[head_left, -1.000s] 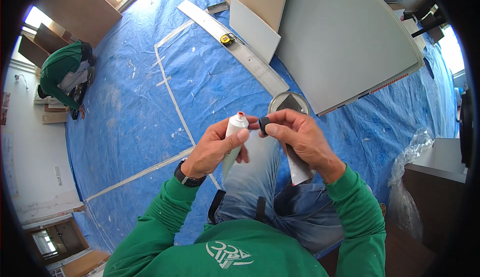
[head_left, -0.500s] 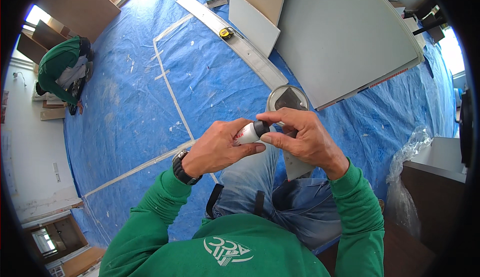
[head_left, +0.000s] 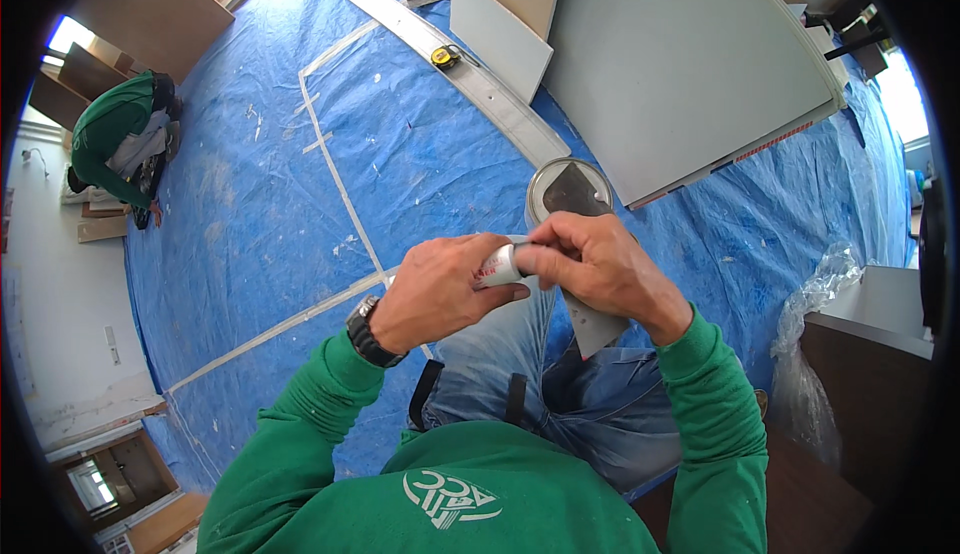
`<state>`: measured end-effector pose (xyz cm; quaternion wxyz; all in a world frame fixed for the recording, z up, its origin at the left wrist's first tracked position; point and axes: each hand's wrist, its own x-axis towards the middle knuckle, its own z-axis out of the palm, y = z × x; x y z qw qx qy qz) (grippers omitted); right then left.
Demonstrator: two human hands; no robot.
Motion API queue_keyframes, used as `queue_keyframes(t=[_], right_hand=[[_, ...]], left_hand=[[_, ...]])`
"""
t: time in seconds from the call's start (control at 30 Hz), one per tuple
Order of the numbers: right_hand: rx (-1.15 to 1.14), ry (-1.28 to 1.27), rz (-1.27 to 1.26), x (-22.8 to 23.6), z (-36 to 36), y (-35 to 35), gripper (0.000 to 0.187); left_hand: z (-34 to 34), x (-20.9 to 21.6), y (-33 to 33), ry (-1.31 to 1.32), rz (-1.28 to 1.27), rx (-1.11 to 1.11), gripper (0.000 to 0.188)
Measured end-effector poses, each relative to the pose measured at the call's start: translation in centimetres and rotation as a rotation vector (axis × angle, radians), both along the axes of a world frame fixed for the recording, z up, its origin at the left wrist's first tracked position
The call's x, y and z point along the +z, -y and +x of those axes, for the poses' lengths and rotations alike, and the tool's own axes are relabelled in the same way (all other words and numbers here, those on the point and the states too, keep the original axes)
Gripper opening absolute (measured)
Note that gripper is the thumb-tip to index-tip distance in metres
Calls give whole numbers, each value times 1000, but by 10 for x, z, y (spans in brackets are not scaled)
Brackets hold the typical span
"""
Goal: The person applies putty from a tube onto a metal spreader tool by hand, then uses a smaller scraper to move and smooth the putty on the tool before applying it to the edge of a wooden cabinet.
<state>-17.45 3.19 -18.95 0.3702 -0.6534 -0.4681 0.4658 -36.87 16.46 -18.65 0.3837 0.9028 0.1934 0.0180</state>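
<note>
My left hand (head_left: 440, 292) is closed round a small white tube (head_left: 497, 268) with red print, its open end of the fist pointing right. At that end, the thumb and fingers of my right hand (head_left: 610, 266) pinch the dark cap (head_left: 524, 260), which they mostly hide. Whether the cap is still seated on the tube I cannot tell. Just beyond my right hand stands a round metal can (head_left: 533, 197) with a dark triangular blade (head_left: 574, 192) lying over its top. A grey flat tapered piece (head_left: 596, 328) shows below my right hand, above my legs.
Blue sheeting (head_left: 240, 244) with tape lines covers the floor. A long pale strip (head_left: 490, 99) bears a yellow tape measure (head_left: 444, 56). Large grey panels (head_left: 690, 64) lie at the far right. Clear plastic wrap (head_left: 808, 354) hangs near a brown box (head_left: 870, 384). Another person (head_left: 125, 134) crouches far left.
My right fingers have shifted and curled over the black cap, which showed plainly before and is now mostly covered. My left hand keeps its hold on the tube. The view has shifted slightly.
</note>
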Motion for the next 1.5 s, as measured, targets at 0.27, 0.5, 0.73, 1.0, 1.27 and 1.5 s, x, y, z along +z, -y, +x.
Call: queue_keyframes(t=[0.27,0.5,0.73,1.0,1.27,1.5], right_hand=[[-21,-26,90,2,2,7,55],[-24,-54,-104,-15,10,6,55],[-58,-119,-122,-25,8,11,54],[-71,-54,-50,-23,12,19,59],[-116,-114,-123,-32,22,22,50],[-199,-26,-116,-61,26,19,51]], left_hand=[[7,2,-7,-165,-199,-5,55],[12,-12,3,-88,-98,8,52],[17,-20,6,-15,-3,-23,52],[29,-22,2,-114,-107,-107,45],[35,-44,6,-7,-7,-77,49],[39,-67,19,159,249,-198,48]])
